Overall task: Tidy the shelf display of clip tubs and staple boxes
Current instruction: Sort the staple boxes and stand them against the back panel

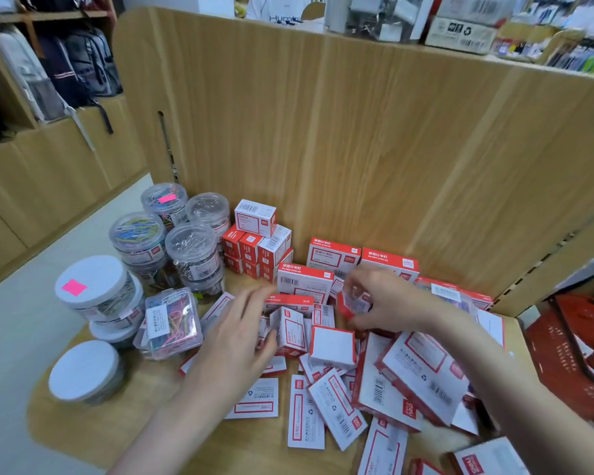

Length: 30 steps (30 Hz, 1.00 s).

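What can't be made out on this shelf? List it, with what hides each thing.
Head view only:
- Small red-and-white staple box: blurred, partly covered by the right hand gripping it.
- Staple boxes under the open left hand: hidden.
- Print on the scattered flat white boxes: too small.
- Round white-lidded clip tub: lid hides contents.
- Red-and-white box, bottom right: cut by the frame edge.

This is a stationery shop. Many identical red-and-white staple boxes with barcodes lie on a wooden display shelf, beside clear tubs of paper clips with pink price stickers. Backpacks hang on another shelf.
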### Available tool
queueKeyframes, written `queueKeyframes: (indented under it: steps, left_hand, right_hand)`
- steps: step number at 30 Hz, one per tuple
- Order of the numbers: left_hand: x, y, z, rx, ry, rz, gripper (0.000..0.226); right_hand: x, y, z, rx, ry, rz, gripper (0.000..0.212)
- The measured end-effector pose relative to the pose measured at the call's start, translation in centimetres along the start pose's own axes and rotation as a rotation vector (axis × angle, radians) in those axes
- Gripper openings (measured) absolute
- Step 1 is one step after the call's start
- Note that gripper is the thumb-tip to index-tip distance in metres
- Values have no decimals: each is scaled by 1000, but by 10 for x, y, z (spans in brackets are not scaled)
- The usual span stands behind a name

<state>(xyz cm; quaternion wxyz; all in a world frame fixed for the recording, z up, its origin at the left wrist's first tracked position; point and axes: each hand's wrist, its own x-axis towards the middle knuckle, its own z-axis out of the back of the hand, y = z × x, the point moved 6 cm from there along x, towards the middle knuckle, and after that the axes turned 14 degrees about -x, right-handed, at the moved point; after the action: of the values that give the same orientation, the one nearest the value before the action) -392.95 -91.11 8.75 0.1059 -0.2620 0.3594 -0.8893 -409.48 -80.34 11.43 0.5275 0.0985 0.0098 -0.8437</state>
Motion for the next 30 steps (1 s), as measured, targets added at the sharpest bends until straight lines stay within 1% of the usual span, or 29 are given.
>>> queueKeyframes:
  steps: [3,5,8,10,12,14,16,19,21,24,26,28,30]
  left_hand:
    - [-10,7,-7,17,81,2,38]
    - [-13,9,-8,6,94,10,35]
    - [-12,5,-6,-27,85,-2,36]
    - [-10,2,-5,-54,75,-3,40]
    - [-8,0,-5,-69,85,10,47]
    - [-8,4,-7,-53,124,45,58]
    - [-9,8,-11,-27,177,59,65]
    - [-10,10,-11,0,210,81,64]
    - [-8,7,-10,-9,193,105,60]
    - [-3,2,-9,-32,155,121,53]
    - [0,2,-8,-34,122,134,59]
    - [0,3,-7,-2,99,153,68]
    - [-3,0,-5,1,66,149,67]
  right_hand:
    - [-7,-3,17,237,-91,-14,33]
    - [-13,-2,28,275,-148,-1,33]
    - [-27,7,35,192,-175,28,26]
    - [-39,20,35,118,-191,80,24]
    - [-46,35,29,68,-210,137,25]
    - [-47,45,17,23,-191,157,28]
    - [-47,48,4,-34,-143,129,33]
    - [-50,47,-9,-137,-128,110,38]
    - [-54,44,-10,-107,-163,113,37]
    - [-62,28,7,-5,-245,-4,34]
    - [-65,20,11,-110,-238,-63,38]
    - [-66,18,7,-249,-171,-94,45]
    - [-64,26,8,-286,-192,-62,51]
